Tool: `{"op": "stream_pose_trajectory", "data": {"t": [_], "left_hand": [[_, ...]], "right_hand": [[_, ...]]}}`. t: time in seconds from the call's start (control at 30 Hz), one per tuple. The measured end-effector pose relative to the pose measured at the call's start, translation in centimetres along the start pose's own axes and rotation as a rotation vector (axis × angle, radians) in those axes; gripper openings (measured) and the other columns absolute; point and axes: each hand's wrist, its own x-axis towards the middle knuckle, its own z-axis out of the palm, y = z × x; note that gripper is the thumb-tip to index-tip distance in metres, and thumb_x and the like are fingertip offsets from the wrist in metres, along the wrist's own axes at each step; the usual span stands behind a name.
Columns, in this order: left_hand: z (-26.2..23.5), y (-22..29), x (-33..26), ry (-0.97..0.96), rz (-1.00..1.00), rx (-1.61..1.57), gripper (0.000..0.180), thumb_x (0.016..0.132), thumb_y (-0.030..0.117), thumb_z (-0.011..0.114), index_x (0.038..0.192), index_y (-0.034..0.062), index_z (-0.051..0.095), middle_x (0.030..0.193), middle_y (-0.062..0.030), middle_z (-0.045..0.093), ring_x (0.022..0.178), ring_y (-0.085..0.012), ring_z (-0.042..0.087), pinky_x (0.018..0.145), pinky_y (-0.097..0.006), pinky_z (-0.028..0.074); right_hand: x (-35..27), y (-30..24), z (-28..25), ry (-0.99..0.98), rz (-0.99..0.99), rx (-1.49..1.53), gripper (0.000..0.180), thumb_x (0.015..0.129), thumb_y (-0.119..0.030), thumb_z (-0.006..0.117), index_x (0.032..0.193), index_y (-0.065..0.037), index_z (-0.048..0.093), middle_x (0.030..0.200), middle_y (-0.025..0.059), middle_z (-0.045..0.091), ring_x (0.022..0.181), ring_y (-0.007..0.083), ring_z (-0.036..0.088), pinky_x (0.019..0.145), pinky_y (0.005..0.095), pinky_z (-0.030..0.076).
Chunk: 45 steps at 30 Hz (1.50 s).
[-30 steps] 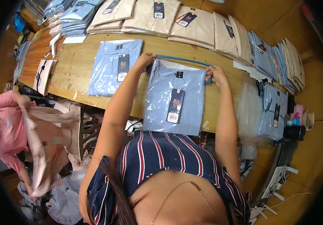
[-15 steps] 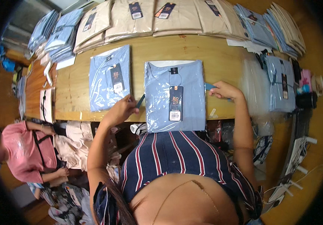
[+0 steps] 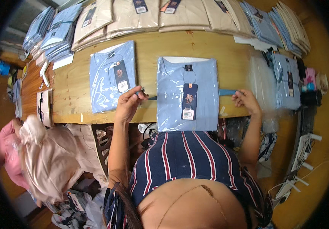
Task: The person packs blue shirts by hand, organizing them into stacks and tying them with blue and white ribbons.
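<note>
Both hands have drawn apart to the bagged shirt's (image 3: 187,97) sides, left hand (image 3: 127,105) and right hand (image 3: 246,100) each pinching a blue strip (image 3: 227,92) end under it on the table (image 3: 73,82).

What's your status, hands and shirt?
Left hand and right hand each grip an end of the blue strip under the bagged blue shirt. Second bagged shirt beside left hand.
</note>
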Motion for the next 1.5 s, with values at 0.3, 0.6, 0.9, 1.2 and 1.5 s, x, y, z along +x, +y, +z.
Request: {"op": "stream_pose_trajectory", "data": {"t": [0.3, 0.6, 0.9, 1.2, 1.5], "left_hand": [[12.2, 0.1, 6.1, -0.161, 0.102, 0.577, 0.03, 0.072, -0.01, 0.036, 0.085, 0.0028, 0.059, 0.074, -0.0052, 0.052, 0.064, -0.0104, 0.047, 0.06, -0.021, 0.039], [12.8, -11.9, 7.7, -0.278, 0.332, 0.96, 0.032, 0.066, 0.012, 0.061, 0.096, 0.0037, 0.054, 0.079, -0.0145, 0.05, 0.072, -0.0283, 0.05, 0.063, -0.033, 0.04], [12.4, -13.6, 7.9, -0.512, 0.548, 1.054, 0.018, 0.067, 0.014, 0.053, 0.061, -0.0023, 0.049, 0.067, -0.0164, 0.045, 0.07, -0.0313, 0.046, 0.062, -0.038, 0.038], [12.3, -14.8, 8.1, -0.305, 0.586, 0.822, 0.011, 0.061, 0.007, 0.054, 0.058, -0.0023, 0.049, 0.058, -0.0162, 0.051, 0.058, -0.0291, 0.052, 0.052, -0.035, 0.04], [12.4, -12.3, 11.6, -0.487, 0.017, 0.937, 0.017, 0.044, 0.008, 0.061, 0.052, 0.0011, 0.048, 0.047, -0.0089, 0.048, 0.042, -0.0227, 0.045, 0.042, -0.032, 0.036]], "right_hand": [[4.4, 0.4, 7.9, 0.089, -0.291, -0.048, 0.022, 0.082, -0.019, 0.047, 0.088, 0.002, 0.053, 0.071, 0.005, 0.057, 0.062, 0.0105, 0.051, 0.056, 0.0236, 0.041], [-0.3, -3.7, 9.3, 0.161, -0.287, -0.684, 0.021, 0.077, -0.017, 0.047, 0.091, -0.004, 0.053, 0.085, 0.0195, 0.054, 0.076, 0.0357, 0.051, 0.064, 0.0393, 0.04], [-1.2, -4.1, 7.1, 0.084, -0.471, -0.204, 0.019, 0.074, -0.003, 0.049, 0.092, 0.002, 0.051, 0.073, 0.0048, 0.054, 0.061, 0.0143, 0.046, 0.056, 0.022, 0.038], [3.2, -0.8, 4.3, 0.053, -0.611, -0.436, 0.014, 0.07, 0.002, 0.049, 0.082, 0.007, 0.053, 0.074, 0.0084, 0.051, 0.068, 0.017, 0.048, 0.063, 0.0256, 0.04], [-2.8, -1.6, 7.7, -0.095, -0.789, -0.553, 0.012, 0.072, -0.005, 0.049, 0.078, 0.005, 0.05, 0.075, 0.0121, 0.047, 0.07, 0.0254, 0.048, 0.065, 0.0314, 0.039]]}}
